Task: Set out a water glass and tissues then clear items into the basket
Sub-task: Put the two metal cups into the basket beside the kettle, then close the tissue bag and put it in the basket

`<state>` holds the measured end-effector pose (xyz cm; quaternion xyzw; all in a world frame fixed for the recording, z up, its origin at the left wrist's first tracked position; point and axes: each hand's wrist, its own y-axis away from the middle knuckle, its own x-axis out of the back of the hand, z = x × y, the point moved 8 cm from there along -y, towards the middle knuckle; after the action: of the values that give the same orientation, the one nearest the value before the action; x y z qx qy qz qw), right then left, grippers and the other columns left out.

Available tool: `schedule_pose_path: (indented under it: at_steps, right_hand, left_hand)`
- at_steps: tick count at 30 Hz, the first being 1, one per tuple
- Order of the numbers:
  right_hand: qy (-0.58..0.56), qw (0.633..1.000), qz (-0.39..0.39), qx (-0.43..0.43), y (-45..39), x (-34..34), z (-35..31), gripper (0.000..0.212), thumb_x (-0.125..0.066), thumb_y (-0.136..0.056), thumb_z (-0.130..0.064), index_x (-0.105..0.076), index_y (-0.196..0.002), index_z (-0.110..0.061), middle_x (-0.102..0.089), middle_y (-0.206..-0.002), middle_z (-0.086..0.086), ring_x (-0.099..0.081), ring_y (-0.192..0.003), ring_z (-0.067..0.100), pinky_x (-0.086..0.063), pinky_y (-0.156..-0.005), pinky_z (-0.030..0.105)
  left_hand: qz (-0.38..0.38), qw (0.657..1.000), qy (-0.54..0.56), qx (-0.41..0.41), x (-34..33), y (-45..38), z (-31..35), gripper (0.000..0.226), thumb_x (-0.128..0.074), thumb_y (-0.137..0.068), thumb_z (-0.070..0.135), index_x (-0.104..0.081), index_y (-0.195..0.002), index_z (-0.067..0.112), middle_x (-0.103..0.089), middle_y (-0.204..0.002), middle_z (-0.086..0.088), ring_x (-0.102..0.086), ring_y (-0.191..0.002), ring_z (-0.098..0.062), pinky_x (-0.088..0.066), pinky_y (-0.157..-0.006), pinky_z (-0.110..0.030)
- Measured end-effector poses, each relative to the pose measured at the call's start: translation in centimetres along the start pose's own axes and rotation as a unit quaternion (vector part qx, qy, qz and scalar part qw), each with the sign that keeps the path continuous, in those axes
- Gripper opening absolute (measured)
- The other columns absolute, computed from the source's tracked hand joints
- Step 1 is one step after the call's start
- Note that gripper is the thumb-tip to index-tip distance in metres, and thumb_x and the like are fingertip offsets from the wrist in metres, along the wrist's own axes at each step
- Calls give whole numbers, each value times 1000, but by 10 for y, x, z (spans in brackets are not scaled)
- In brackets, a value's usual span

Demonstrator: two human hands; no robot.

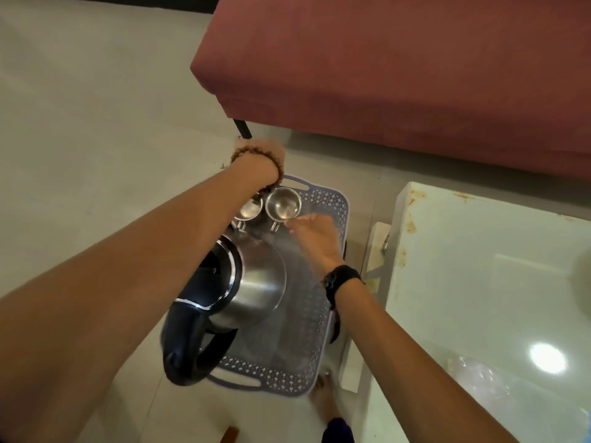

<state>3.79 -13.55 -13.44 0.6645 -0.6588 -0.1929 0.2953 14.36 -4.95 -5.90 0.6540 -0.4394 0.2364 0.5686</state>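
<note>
A lavender perforated plastic basket [339, 208] stands on the floor below me. Inside it lies a steel electric kettle [256, 282] with a black handle, tipped on its side. Two small steel cups stand at the far end, the left cup [250, 208] touching the right cup [284, 204]. My left hand [260, 150], with a bead bracelet on the wrist, bends down over the far rim above the left cup, and its fingers are hidden. My right hand [315, 235], with a black watch on the wrist, hovers beside the right cup's handle with fingers spread and empty.
A glass-topped table [479, 266] with a rusty white frame stands right of the basket, with something clear and crinkled [479, 378] on it. A maroon sofa [383, 75] fills the back. My bare foot [323, 398] is by the basket's near corner. Pale floor tiles lie to the left.
</note>
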Motion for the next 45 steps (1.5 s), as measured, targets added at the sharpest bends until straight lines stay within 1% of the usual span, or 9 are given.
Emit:
schedule_pose_path:
  at_steps: [3,8,13,18,23,28,33,41,45]
  right_hand:
    - [125,987,49,85,18,48,-14,16,-56,-87,-21,-69,-87,-11,-70,-94,10,-64,-86,24,-53,-79,42]
    - [249,954,105,127,47,152,8,19,-53,-89,-17,-68,-98,-11,-71,-98,7,-63,-83,24,-41,-66,25]
    - [268,954,94,98,83,259,68,21,-51,-87,-11,-67,-100,-14,-73,-95,4,-65,-82,23,-49,-70,30]
    - [237,967,81,53,115,345,137,17,-54,-86,-10,-68,-95,-14,-71,-91,5,-65,-83,23,-55,-78,44]
    - [189,979,70,3,134,400,207,12,-57,-86,-11,-68,-89,-16,-69,-89,3,-60,-67,20,-52,-71,37]
    - [71,986,123,-90,152,439,280,13,-61,-86,-11,-63,-98,-10,-64,-97,8,-60,-89,26,-50,-79,41]
    - [-119,964,59,-229,164,415,339,37,-69,-83,-19,-56,-115,-5,-61,-111,15,-57,-97,24,-45,-79,35]
    - [-16,998,51,24,163,417,260,11,-62,-84,0,-69,-88,-7,-71,-87,-2,-64,-74,-2,-45,-66,2]
    - [46,985,42,161,171,422,190,12,-64,-85,-5,-72,-92,-10,-68,-84,-9,-62,-74,-11,-42,-69,1]
  left_hand:
    - [-3,994,92,-61,12,17,61,23,-46,-88,4,-64,-99,-6,-69,-104,-21,-65,-95,-32,-50,-81,-38]
    - [-10,970,218,-112,13,56,165,23,-44,-90,7,-61,-104,0,-68,-105,-20,-65,-96,-33,-52,-86,-37]
    - [-11,941,316,-122,-15,113,267,20,-46,-93,20,-61,-103,10,-67,-100,-10,-64,-91,-25,-53,-87,-39]
    - [-27,925,362,-115,-73,171,352,15,-45,-91,22,-60,-95,19,-68,-98,-6,-63,-89,-24,-53,-83,-38]
    - [-62,916,351,-183,-122,204,432,20,-46,-92,22,-59,-107,23,-61,-117,2,-54,-110,-16,-45,-91,-31]
    - [-71,913,348,-201,-149,219,482,32,-50,-92,18,-53,-123,24,-44,-141,3,-37,-132,-12,-33,-106,-26]
    - [-57,909,366,-193,-164,220,497,36,-46,-94,15,-48,-130,22,-37,-147,6,-22,-141,-6,-26,-111,-23]
    - [48,815,552,-167,-94,208,465,36,-52,-91,13,-53,-127,21,-45,-140,8,-24,-132,1,-19,-107,-14]
    - [51,797,568,-198,-46,203,435,20,-57,-88,12,-66,-102,22,-62,-106,11,-46,-110,11,-29,-97,-5]
